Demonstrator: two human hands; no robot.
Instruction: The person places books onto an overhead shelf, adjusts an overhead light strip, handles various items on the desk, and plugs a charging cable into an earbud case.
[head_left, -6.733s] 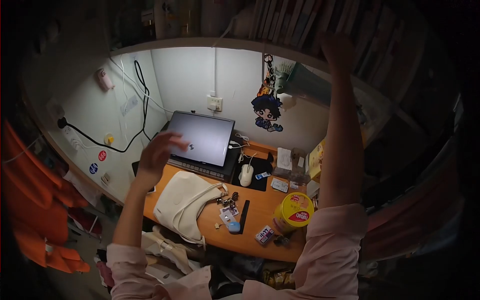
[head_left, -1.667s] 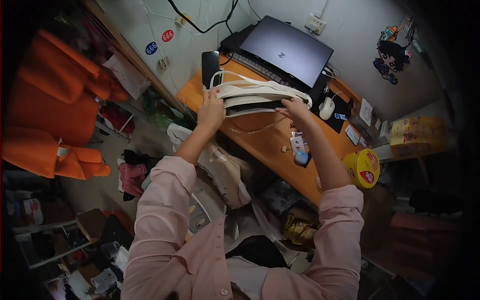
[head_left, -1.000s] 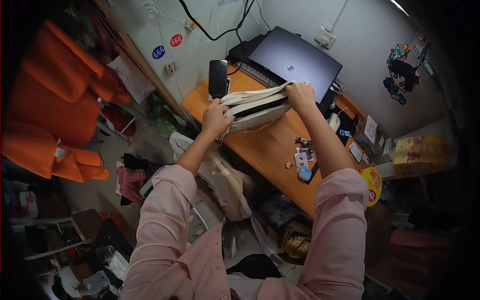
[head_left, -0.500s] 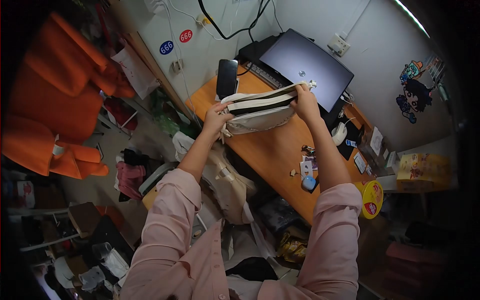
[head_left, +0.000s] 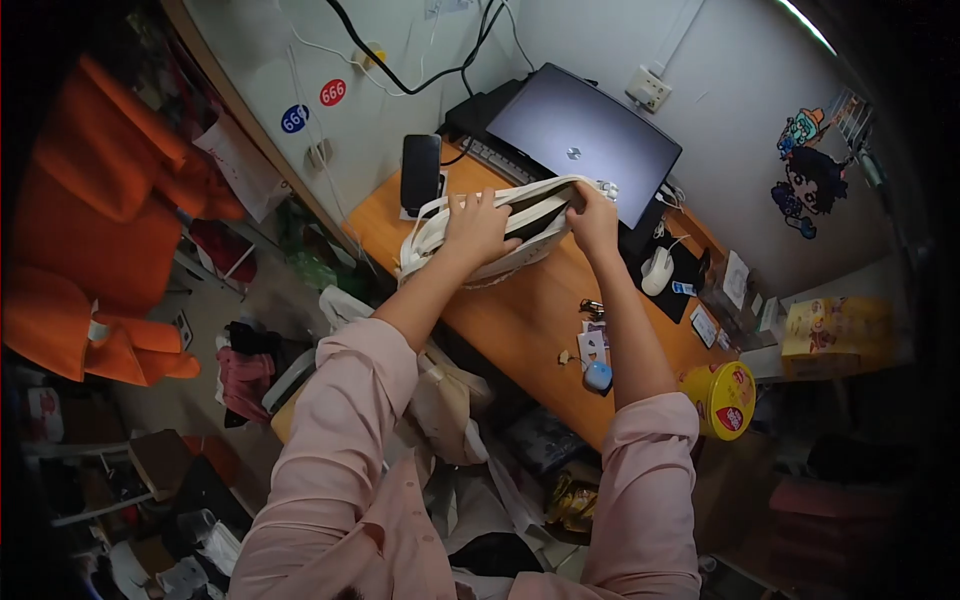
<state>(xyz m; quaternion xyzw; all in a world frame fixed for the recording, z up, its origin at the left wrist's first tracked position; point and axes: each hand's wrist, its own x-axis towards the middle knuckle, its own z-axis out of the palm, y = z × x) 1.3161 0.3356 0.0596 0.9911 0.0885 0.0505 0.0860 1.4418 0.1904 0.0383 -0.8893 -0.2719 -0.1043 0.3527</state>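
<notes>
Firmly, two bare hands are gripping a white bag over the near left part of a wooden desk point(head_left: 520, 335), its top spreading open between them. The left hand point(head_left: 474, 230) is closing over the bag's left portion, fingers lying across the top edges and thumb pointing toward the opening. The right hand point(head_left: 596, 218) is pinching the rim at the other end, thumb on the inner side. Between the hands, the white bag point(head_left: 537, 246) is showing a dark interior and pale straps looping out past the left hand; whether its base is touching the desk is hard to tell. Just beyond the left hand, a black phone point(head_left: 421, 172) is lying on the desk. Behind the right hand, a grey laptop point(head_left: 585, 140) is resting logo side up, a keyboard point(head_left: 497, 160) showing along its near left edge. To the right of the grip, a white mouse point(head_left: 657, 272) is sitting on a black mat point(head_left: 676, 302). Nearer the body, beside the right forearm, a light-blue rounded item point(head_left: 598, 376) is lying near a small dark bunch point(head_left: 592, 308). Farther right, a yellow tub point(head_left: 722, 400) is standing near the desk's edge, while well left of both hands orange upholstery point(head_left: 110, 220) is filling the side.
</notes>
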